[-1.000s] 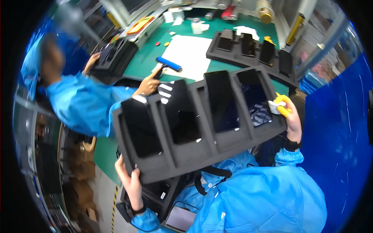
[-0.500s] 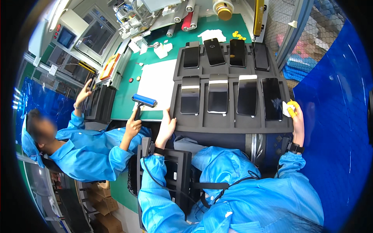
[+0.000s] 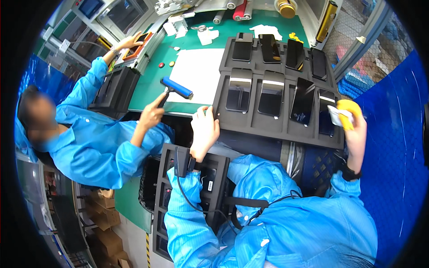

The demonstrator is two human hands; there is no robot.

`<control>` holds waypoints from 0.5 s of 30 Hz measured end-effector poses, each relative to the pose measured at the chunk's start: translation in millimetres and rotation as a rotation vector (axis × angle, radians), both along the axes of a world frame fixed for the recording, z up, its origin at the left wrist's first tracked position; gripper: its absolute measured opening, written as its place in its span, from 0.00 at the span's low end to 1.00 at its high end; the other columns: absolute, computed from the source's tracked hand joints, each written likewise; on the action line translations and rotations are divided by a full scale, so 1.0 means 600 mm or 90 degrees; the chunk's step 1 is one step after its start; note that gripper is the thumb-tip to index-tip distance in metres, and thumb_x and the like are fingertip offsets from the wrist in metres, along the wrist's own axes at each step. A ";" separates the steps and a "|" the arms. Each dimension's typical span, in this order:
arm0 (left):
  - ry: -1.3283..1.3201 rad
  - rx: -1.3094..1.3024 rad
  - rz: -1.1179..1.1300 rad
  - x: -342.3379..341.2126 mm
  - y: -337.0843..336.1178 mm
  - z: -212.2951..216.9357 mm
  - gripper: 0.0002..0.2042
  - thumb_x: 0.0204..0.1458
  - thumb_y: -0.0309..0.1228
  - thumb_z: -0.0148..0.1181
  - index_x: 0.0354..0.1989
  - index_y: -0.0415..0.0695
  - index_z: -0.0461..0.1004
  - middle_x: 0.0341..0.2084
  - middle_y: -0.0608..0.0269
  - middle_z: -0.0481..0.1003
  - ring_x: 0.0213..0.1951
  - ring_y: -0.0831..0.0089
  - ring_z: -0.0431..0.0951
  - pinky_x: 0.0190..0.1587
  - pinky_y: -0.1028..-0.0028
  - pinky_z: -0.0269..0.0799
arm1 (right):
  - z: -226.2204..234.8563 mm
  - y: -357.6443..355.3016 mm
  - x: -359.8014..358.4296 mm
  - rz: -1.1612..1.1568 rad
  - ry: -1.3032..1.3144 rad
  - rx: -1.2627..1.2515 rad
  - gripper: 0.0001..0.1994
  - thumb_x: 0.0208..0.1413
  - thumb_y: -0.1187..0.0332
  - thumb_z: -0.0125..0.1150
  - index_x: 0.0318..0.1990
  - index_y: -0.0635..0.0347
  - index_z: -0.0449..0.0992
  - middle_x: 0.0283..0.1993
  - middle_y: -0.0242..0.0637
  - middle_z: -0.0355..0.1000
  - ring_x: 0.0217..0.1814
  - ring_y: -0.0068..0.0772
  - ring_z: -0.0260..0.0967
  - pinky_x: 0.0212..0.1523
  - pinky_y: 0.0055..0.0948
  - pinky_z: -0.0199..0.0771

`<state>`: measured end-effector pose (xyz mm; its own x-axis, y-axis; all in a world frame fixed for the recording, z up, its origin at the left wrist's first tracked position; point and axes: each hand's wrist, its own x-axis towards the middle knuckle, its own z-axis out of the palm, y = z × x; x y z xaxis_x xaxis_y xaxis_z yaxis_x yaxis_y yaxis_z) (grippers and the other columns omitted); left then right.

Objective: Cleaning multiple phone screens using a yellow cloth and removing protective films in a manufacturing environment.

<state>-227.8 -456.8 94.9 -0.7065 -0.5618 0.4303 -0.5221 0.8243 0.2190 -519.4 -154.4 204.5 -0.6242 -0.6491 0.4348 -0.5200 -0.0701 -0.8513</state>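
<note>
My left hand (image 3: 204, 129) grips the left edge of a black foam tray (image 3: 277, 129) that holds several dark phones (image 3: 238, 92) in slots. My right hand (image 3: 353, 127) holds the tray's right edge, with a yellow item and a white cloth (image 3: 342, 114) pinched in its fingers. The tray lies flat at the near edge of the green table (image 3: 149, 87), touching a second black tray (image 3: 279, 67) with more phones behind it.
A co-worker in a blue coat sits at the left; one hand (image 3: 151, 115) holds a blue roller (image 3: 177, 87), the other hand (image 3: 125, 42) reaches to a device. A white sheet (image 3: 196, 71) lies on the table. Another black tray (image 3: 196, 196) sits on my lap.
The tray was lifted and tilted toward me a second ago; it now lies flat at the table edge against the rear tray. Both hands stay on its edges.
</note>
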 end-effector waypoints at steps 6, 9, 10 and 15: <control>0.015 0.078 -0.100 0.015 0.060 0.002 0.21 0.45 0.25 0.62 0.50 0.39 0.69 0.49 0.51 0.67 0.49 0.51 0.67 0.51 0.60 0.67 | -0.086 -0.302 0.086 0.184 0.235 0.059 0.10 0.48 0.77 0.62 0.39 0.62 0.76 0.40 0.42 0.73 0.39 0.39 0.74 0.40 0.31 0.74; 0.036 0.062 -0.081 -0.003 0.067 -0.014 0.19 0.47 0.24 0.60 0.49 0.39 0.70 0.47 0.53 0.68 0.47 0.53 0.67 0.51 0.62 0.67 | -0.157 -0.373 0.062 0.204 0.333 0.087 0.06 0.46 0.76 0.60 0.34 0.62 0.75 0.34 0.44 0.73 0.38 0.48 0.72 0.40 0.39 0.73; 0.034 0.077 -0.054 -0.002 0.070 -0.015 0.17 0.47 0.24 0.60 0.48 0.39 0.71 0.46 0.53 0.69 0.46 0.53 0.67 0.50 0.62 0.68 | -0.168 -0.385 0.064 0.209 0.346 0.114 0.06 0.46 0.75 0.60 0.33 0.62 0.75 0.33 0.44 0.73 0.39 0.49 0.72 0.41 0.40 0.73; 0.062 0.088 -0.025 0.007 0.070 -0.011 0.12 0.50 0.23 0.58 0.44 0.39 0.73 0.43 0.55 0.70 0.45 0.54 0.67 0.49 0.64 0.68 | -0.181 -0.362 0.128 0.356 0.454 0.232 0.08 0.42 0.75 0.60 0.33 0.58 0.80 0.32 0.42 0.77 0.38 0.44 0.74 0.42 0.39 0.73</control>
<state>-223.8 -414.7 88.4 -0.6874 -0.5934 0.4189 -0.4613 0.8021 0.3792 -442.5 -371.5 95.7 0.1468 -0.9410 0.3049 -0.8932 -0.2586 -0.3679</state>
